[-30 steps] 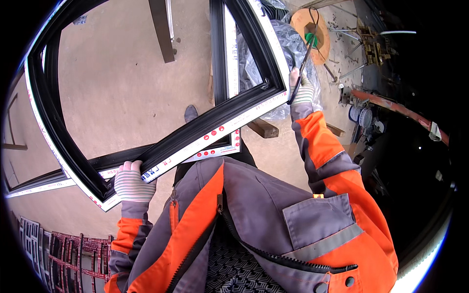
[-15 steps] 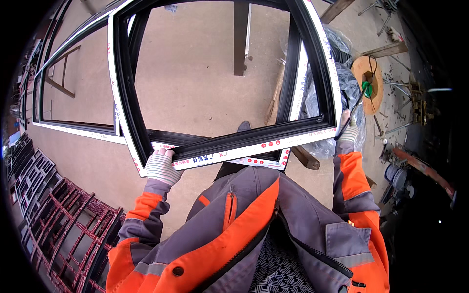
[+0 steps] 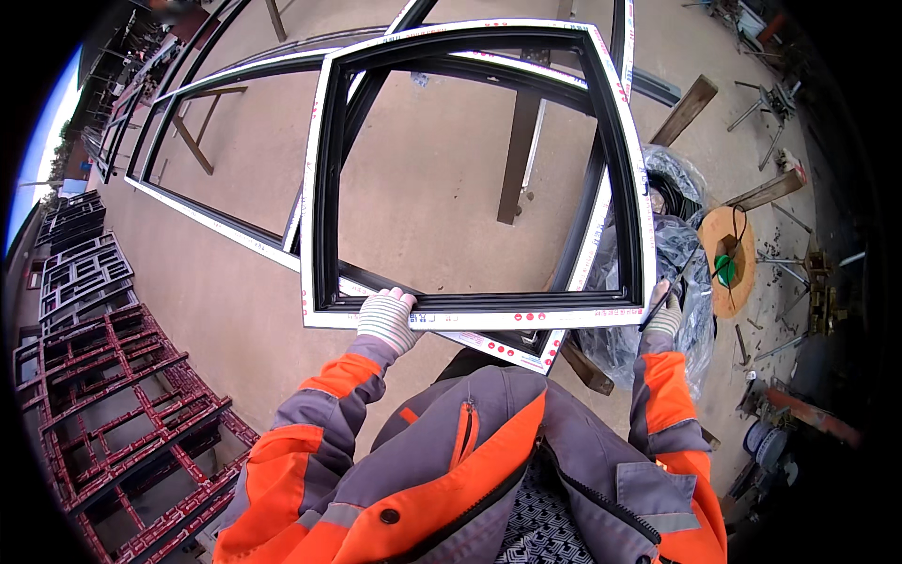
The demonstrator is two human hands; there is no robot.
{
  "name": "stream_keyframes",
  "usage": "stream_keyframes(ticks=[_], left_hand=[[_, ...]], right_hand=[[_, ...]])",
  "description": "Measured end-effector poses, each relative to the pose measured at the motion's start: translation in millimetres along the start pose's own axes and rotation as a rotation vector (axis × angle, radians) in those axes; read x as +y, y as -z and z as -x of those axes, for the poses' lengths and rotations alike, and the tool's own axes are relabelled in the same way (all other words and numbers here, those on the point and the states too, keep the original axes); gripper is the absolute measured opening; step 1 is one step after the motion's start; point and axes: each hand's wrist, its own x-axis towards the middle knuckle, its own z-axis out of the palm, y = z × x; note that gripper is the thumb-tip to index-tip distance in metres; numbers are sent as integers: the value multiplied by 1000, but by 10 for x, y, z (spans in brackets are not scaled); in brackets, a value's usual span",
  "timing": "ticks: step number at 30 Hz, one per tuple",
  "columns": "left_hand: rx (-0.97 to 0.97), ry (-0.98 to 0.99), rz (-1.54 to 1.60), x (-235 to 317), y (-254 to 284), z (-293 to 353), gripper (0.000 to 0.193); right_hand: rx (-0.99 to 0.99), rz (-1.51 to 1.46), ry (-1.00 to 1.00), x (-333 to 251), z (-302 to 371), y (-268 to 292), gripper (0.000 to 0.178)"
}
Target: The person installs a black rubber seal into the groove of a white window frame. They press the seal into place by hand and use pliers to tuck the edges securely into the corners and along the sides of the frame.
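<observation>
A black window frame (image 3: pixel 479 322) with printed white film on its outer faces lies level in front of me, on top of a larger frame of the same kind (image 3: pixel 503 348). My left hand (image 3: pixel 387 320), in a striped knit glove, grips its near rail left of the middle, fingertips over the inner edge. At the near right corner, my right hand (image 3: pixel 665 315), also gloved, is closed around a thin black strip (image 3: pixel 682 271). That strip slants up toward an orange-tan spool (image 3: pixel 719 230) with a green centre. Whether the right fingers also press on the frame is hard to see.
Long frames (image 3: pixel 216 221) reach away at the left and far side. Clear plastic-wrapped coils (image 3: pixel 691 329) lie right of the frame, near wooden beams (image 3: pixel 691 108). Red-and-black frames (image 3: pixel 122 414) are stacked at lower left. Metal stands (image 3: pixel 775 103) and tools are at the right.
The upper frame has turned so its near rail now runs almost straight across, and more of its far side shows. My left hand sits farther in from the left corner. The view has shifted.
</observation>
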Motion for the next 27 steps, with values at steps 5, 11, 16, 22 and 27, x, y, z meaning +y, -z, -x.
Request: stream_keyframes(ticks=[5, 11, 16, 22, 27], left_hand=[[-97, 20, 0, 595, 118, -155, 46], [-66, -2, 26, 704, 98, -201, 46], [-140, 17, -18, 703, 198, -209, 50], [-92, -30, -1, 563, 176, -302, 54], [-73, -73, 35, 391, 154, -267, 55]], right_hand=[[-36, 139, -12, -385, 138, -7, 62], [-80, 128, -30, -319, 100, 49, 69], [-77, 149, -62, -282, 92, -46, 75], [-36, 198, -103, -153, 93, -47, 75], [-12, 229, -143, -292, 236, -72, 82]])
